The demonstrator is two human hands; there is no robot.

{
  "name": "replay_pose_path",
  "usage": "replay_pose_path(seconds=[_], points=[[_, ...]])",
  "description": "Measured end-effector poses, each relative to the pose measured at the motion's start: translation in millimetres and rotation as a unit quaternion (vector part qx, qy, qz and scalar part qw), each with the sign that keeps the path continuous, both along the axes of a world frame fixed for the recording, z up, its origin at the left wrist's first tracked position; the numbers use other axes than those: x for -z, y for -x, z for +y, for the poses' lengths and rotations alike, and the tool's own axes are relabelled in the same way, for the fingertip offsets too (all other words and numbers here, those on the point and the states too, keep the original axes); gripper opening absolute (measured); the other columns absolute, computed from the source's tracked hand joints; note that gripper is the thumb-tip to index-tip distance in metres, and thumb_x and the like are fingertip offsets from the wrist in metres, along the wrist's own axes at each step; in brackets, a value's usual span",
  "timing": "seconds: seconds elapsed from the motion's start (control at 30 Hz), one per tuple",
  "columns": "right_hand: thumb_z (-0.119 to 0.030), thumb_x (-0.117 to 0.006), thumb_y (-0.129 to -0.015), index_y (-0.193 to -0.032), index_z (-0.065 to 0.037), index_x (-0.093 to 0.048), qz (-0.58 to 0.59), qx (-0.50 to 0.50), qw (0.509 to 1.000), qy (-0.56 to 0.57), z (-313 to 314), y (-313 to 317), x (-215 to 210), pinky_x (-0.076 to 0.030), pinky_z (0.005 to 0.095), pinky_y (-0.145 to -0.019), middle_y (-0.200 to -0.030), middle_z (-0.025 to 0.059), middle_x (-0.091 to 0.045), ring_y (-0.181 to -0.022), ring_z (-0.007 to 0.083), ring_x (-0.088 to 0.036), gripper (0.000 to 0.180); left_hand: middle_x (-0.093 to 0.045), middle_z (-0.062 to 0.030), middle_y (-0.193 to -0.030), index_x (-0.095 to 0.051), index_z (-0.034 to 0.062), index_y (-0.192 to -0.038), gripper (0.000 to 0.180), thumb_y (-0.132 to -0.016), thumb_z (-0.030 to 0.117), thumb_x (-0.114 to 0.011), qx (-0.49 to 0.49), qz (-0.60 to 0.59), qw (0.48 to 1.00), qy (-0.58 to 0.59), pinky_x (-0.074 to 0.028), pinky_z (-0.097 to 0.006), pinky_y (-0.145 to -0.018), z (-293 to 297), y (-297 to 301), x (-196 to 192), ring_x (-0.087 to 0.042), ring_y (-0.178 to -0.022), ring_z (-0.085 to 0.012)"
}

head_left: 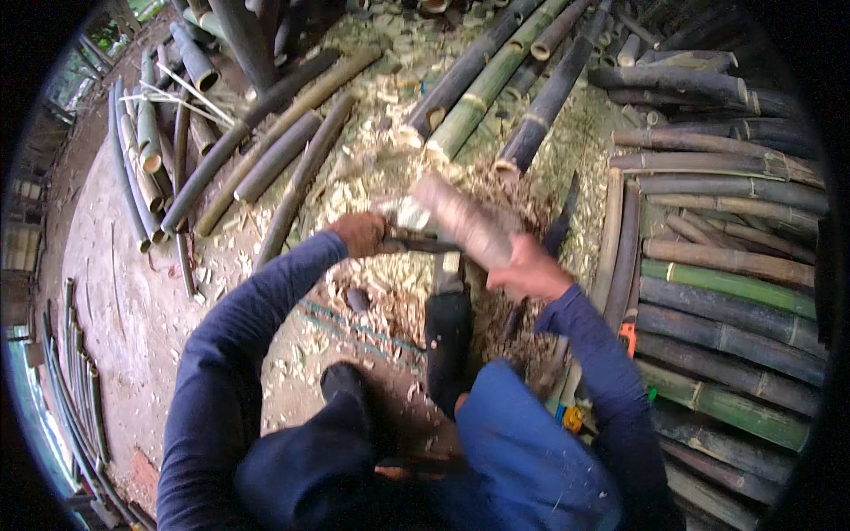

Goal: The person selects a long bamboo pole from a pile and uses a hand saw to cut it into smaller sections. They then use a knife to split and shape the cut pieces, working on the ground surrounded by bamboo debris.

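Note:
My right hand [531, 270] is closed around the lower end of a thick, pale brown wooden club [465, 217], which tilts up to the left and is slightly blurred. To the left, my left hand [361, 234] is closed beside a dark, narrow bar [419, 244] that runs toward the club. What its fingers wrap is mostly hidden. A pale, bright patch shows just above that bar, partly behind the club's upper end. Below the club, a small block with a pale cut face [452, 263] stands near my dark boot [448, 332].
Wood chips [381, 296] cover the ground around my feet. Dark and green bamboo poles [482, 102] lie ahead, with more poles [266, 159] at left. Stacked bamboo [726, 341] fills the right side, near an orange-handled tool [628, 336] and a yellow object [573, 419].

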State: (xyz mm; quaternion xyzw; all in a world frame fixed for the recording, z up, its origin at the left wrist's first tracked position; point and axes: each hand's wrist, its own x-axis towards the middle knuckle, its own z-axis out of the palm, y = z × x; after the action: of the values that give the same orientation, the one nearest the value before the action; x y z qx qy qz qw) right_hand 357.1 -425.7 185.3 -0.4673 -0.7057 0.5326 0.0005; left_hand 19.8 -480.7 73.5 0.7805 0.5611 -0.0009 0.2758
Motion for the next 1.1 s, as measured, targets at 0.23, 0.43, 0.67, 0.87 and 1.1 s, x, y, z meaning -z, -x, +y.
replay_pose_path(seconds=[0.23, 0.43, 0.67, 0.87, 1.1], points=[[-0.015, -0.079, -0.074, -0.127, 0.001, -0.053, 0.263, 0.249, 0.931, -0.039, -13, 17, -105, -0.059, 0.0319, -0.072, -0.102, 0.011, -0.066, -0.089, 0.0206, -0.067, 0.061, -0.068, -0.0167, -0.075, -0.068, 0.0092, -0.092, 0.065, -0.099, 0.069, -0.043, 0.003, 0.105, 0.994, -0.017, -0.056, -0.046, -0.066, -19, -14, -21, -0.071, -0.07, -0.0328], [-0.015, -0.076, -0.078, -0.122, 0.001, -0.053, 0.251, 0.314, 0.913, -0.063, -37, -20, -49, -0.057, 0.0361, -0.075, -0.096, 0.0116, -0.067, -0.08, 0.0217, -0.068, 0.052, -0.069, -0.0109, -0.077, -0.068, 0.0116, -0.088, 0.041, -0.097, 0.051, -0.06, -0.091, -0.012, 0.97, -0.223, -0.054, -0.045, -0.057, -67, -15, -5, -0.068, -0.064, -0.0316], [-0.023, -0.08, -0.081, -0.118, -0.002, -0.054, 0.18, 0.402, 0.892, 0.096, -66, -33, -17, -0.058, 0.0366, -0.069, -0.098, 0.0129, -0.067, -0.081, 0.0211, -0.068, 0.05, -0.066, -0.0087, -0.076, -0.07, 0.0136, -0.09, 0.038, -0.094, 0.051, -0.065, -0.131, 0.004, 0.965, -0.228, -0.053, -0.045, -0.063, -76, -24, -28, -0.067, -0.071, -0.0313], [-0.023, -0.08, -0.081, -0.128, 0.004, -0.051, -0.096, 0.315, 0.899, -0.287, -83, -59, 57, -0.052, 0.0453, -0.087, -0.103, 0.02, -0.066, -0.094, 0.0372, -0.066, 0.062, -0.068, -0.0096, -0.085, -0.068, 0.0138, -0.091, 0.029, -0.093, 0.042, -0.065, -0.153, 0.038, 0.957, -0.245, -0.054, -0.044, -0.068, -67, -21, -33, -0.07, -0.078, -0.0301], [-0.019, -0.068, -0.092, -0.123, 0.002, -0.061, -0.038, 0.171, 0.955, -0.24, -91, -27, 73, -0.048, 0.0451, -0.095, -0.118, 0.0258, -0.065, -0.11, 0.0391, -0.063, 0.038, -0.069, -0.0178, -0.071, -0.076, 0.0053, -0.09, 0.039, -0.092, 0.044, -0.068, -0.522, -0.148, 0.809, -0.225, -0.052, -0.045, -0.061, -34, 29, -56, -0.068, -0.064, -0.0346]])
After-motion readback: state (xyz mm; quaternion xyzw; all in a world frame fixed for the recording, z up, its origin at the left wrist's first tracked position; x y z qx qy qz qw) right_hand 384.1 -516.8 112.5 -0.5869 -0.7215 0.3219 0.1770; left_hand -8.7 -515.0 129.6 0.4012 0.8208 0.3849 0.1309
